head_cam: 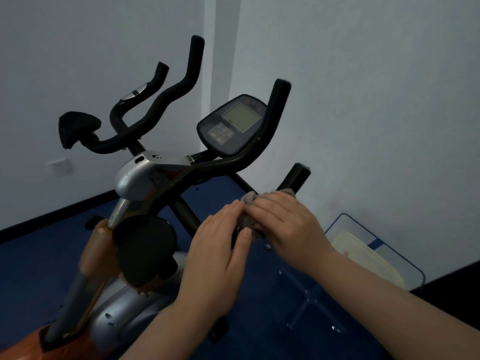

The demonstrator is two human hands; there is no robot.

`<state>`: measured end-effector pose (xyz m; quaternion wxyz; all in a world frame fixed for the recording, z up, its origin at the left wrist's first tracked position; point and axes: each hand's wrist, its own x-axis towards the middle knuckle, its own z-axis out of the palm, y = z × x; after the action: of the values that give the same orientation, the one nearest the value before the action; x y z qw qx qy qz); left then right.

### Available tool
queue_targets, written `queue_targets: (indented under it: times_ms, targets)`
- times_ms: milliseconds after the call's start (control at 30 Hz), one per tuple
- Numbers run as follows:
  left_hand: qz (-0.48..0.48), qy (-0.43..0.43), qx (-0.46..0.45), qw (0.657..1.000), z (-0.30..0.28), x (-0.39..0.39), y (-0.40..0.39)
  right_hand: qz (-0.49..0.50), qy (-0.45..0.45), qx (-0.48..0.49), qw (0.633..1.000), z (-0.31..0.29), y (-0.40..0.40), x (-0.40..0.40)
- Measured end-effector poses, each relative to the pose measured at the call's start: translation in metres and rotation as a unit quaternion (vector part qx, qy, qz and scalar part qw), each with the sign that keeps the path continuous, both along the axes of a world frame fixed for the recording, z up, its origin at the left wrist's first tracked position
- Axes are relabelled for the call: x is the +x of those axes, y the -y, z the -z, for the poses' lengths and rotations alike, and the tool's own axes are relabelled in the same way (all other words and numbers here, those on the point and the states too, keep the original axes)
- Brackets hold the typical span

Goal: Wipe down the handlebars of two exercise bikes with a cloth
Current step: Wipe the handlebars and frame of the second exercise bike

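So from where I'm watching, over to the left of my fingers there's the far bike's handlebar [166, 97], black and curvy, looks like it hasn't got a cloth anywhere near it right now. Up and left of my fingers is the near bike's handlebar [233, 162], with the console [232, 124] sitting between its two arms.

My left hand [220, 253] is wrapped around the lower right grip, fingers [231, 211] curled over the top of the bar and thumb tucked under, touching the edge of the cloth [248, 219]. Right hand [285, 222] is just beside it, fingers bunched down over the grey cloth, pressing it around the same bar. So both are closed up, not spread at all. The bare end of that grip [298, 175] sticks out just beyond my right fingers.

My take on doing this bit properly: keep the left hand steadying the bar, keep the cloth wrapped all the way round instead of dabbing the top, and drag it outward to the tip with a bit of a twist so the underside gets done too. Then work back along the bend toward the console.

Down right of my fingers there's a clear bin [405, 258] on the blue floor [259, 281].
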<state>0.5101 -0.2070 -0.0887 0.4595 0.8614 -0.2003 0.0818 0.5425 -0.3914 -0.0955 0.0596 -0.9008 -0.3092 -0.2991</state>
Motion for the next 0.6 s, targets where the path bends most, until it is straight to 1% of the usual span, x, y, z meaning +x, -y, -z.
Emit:
queue_targets:
  times_ms: [167, 267, 433, 500, 600]
  targets:
    - [-0.003, 0.005, -0.025, 1.0, -0.001, 0.006, 0.02, -0.003, 0.023, -0.044, 0.999, -0.014, 0.024, 0.009]
    - [0.006, 0.009, -0.034, 0.999, -0.007, 0.012, 0.032, -0.013, 0.058, -0.097, 0.993, -0.022, 0.039, 0.017]
    - [-0.003, -0.008, -0.05, 0.999, -0.007, 0.022, 0.05, -0.023, 0.112, -0.129, 0.985, -0.038, 0.057, 0.029]
    - [-0.007, -0.018, -0.057, 0.998, -0.006, 0.024, 0.055, -0.027, 0.108, -0.117, 0.987, -0.045, 0.06, 0.032]
    - [-0.007, -0.033, -0.066, 0.997, -0.004, 0.024, 0.06, -0.016, 0.082, -0.039, 0.996, -0.051, 0.062, 0.034]
